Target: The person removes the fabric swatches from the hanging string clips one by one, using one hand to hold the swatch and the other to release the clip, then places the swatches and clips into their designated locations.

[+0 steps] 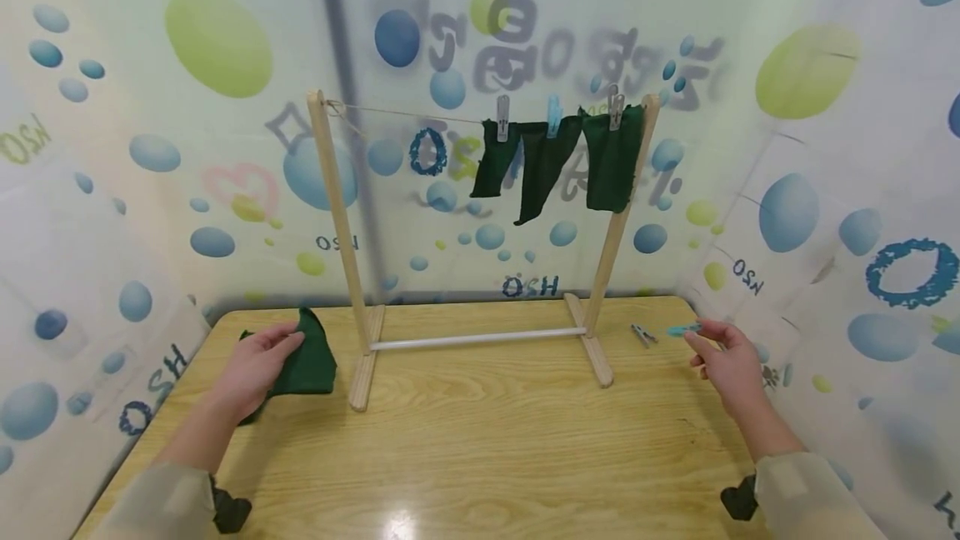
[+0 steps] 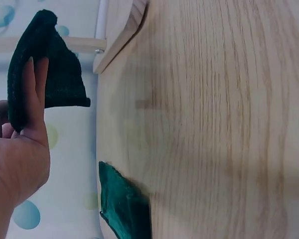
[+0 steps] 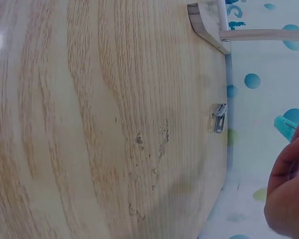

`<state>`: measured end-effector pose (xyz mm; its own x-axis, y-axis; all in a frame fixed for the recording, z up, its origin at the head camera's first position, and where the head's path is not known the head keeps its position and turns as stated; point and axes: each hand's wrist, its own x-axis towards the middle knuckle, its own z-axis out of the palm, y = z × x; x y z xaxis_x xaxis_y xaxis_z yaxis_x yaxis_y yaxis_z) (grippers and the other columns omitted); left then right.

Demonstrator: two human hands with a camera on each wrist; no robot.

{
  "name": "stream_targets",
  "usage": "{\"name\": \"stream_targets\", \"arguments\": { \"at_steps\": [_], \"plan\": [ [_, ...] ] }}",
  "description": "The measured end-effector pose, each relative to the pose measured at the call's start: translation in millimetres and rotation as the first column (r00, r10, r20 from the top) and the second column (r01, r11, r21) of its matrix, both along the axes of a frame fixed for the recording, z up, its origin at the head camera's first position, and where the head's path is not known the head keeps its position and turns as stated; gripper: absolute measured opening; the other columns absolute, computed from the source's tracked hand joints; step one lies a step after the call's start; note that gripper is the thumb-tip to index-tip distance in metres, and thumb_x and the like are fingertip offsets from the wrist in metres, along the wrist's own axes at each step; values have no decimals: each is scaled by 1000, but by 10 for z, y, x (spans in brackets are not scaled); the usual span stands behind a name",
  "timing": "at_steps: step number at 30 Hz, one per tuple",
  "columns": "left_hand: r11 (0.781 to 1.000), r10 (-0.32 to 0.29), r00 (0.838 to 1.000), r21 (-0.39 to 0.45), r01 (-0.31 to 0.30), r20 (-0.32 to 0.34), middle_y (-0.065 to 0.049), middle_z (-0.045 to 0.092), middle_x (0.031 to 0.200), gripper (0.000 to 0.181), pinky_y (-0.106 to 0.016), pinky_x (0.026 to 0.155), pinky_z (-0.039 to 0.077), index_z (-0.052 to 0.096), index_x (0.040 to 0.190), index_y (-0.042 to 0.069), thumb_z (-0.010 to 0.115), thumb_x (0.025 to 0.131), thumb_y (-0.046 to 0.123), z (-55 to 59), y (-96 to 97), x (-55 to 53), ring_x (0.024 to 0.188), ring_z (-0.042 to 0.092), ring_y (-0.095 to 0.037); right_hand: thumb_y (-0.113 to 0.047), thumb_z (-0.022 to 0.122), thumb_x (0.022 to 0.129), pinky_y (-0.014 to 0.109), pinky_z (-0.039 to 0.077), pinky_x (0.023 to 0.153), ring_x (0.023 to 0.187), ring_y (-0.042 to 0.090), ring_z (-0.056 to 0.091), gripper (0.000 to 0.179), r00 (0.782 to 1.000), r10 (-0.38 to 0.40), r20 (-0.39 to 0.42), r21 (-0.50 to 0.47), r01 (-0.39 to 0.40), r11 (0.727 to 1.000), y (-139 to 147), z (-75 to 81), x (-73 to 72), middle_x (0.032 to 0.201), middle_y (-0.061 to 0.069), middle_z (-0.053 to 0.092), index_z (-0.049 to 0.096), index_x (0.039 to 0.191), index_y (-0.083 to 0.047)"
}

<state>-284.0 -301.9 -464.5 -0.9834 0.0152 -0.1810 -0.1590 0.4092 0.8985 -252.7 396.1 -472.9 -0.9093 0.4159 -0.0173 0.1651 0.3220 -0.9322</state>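
My left hand (image 1: 253, 361) pinches a dark green cloth (image 1: 311, 363) between thumb and fingers, held up off the table left of a wooden rack. Below it, a second green cloth (image 2: 123, 204) lies at the table's edge in the left wrist view. Over on the right side, my right hand (image 1: 733, 361) pinches a light blue clothespin (image 1: 681, 329) by one end. Close to that hand, a grey clothespin (image 1: 643, 335) lies on the table. From the rack's string (image 1: 408, 113) hang three green cloths, the rightmost (image 1: 611, 165) beside the post, each under a clothespin (image 1: 553, 117).
The rack stands on two wooden feet (image 1: 362, 382), joined low down by a white rod (image 1: 480, 340). Its left post (image 1: 337, 207) rises near my left hand. A patterned curtain (image 1: 465, 257) surrounds the wooden table (image 1: 480, 440) at the back and sides.
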Motion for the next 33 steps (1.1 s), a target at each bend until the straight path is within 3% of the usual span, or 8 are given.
{"name": "stream_targets", "arguments": {
  "at_steps": [2, 6, 10, 14, 20, 24, 27, 33],
  "plan": [
    [1000, -6, 1000, -22, 6, -15, -31, 29, 176, 71, -22, 101, 54, 29, 172, -1, 43, 119, 44, -24, 22, -50, 159, 39, -45, -32, 68, 111, 24, 57, 62, 71, 4, 65, 49, 1000, -10, 8, 6, 10, 1000, 12, -9, -13, 110, -18, 59, 53, 151, -6],
    [999, -37, 999, -19, 36, -33, -32, 29, 176, 71, -53, 121, 48, 28, 172, -1, 42, 119, 44, -73, 63, -129, 159, 37, -50, -31, 67, 112, 26, 58, 63, 71, 4, 66, 52, 1000, -25, 17, 22, 25, 999, 33, -19, -20, 111, -15, 59, 51, 153, -4],
    [992, -73, 997, -103, 69, -34, -38, 31, 172, 66, -68, 125, 39, 29, 170, -7, 42, 121, 36, -169, 67, -151, 157, 35, -57, -32, 66, 112, 27, 59, 64, 72, 3, 67, 57, 999, -41, 34, 32, 40, 999, 52, -12, -20, 117, -10, 59, 49, 157, -2],
    [959, -105, 994, -269, 91, -38, -45, 40, 161, 57, -70, 115, 48, 36, 164, -13, 43, 120, 22, -263, 50, -123, 147, 44, -63, -32, 65, 112, 28, 59, 65, 74, 2, 68, 58, 997, -51, 49, 34, 49, 998, 93, -36, -26, 120, -6, 60, 48, 158, -1],
    [913, -112, 988, -404, 61, -103, -43, 60, 141, 49, -63, 95, 60, 48, 155, -13, 53, 115, 15, -288, 35, -64, 124, 64, -57, -30, 64, 113, 26, 58, 68, 78, -1, 62, 57, 991, -100, 93, 77, 93, 993, 173, -161, -52, 120, 0, 59, 47, 159, 0],
    [885, -137, 985, -460, 75, -102, -40, 66, 133, 50, -59, 88, 62, 48, 153, -14, 58, 113, 14, -254, 7, -1, 114, 70, -53, -28, 62, 114, 26, 58, 68, 80, -2, 60, 58, 980, -161, 120, 81, 151, 985, 169, -227, -88, 130, 9, 59, 45, 162, -2],
    [851, -158, 983, -517, 90, -90, -40, 66, 133, 55, -59, 86, 62, 47, 154, -15, 61, 112, 16, -240, -11, 38, 112, 71, -53, -25, 63, 113, 26, 58, 66, 78, -1, 61, 57, 974, -194, 118, 72, 186, 980, 167, -248, -102, 133, 15, 59, 46, 161, 0],
    [730, -220, 971, -676, 104, -89, -37, 62, 130, 62, -59, 84, 61, 53, 151, -11, 74, 106, 26, -232, 14, 81, 111, 69, -50, -24, 63, 112, 27, 55, 60, 69, 4, 62, 57, 968, -216, 128, 64, 210, 976, 228, -308, -91, 117, 13, 63, 47, 159, 3]
  ]
}}
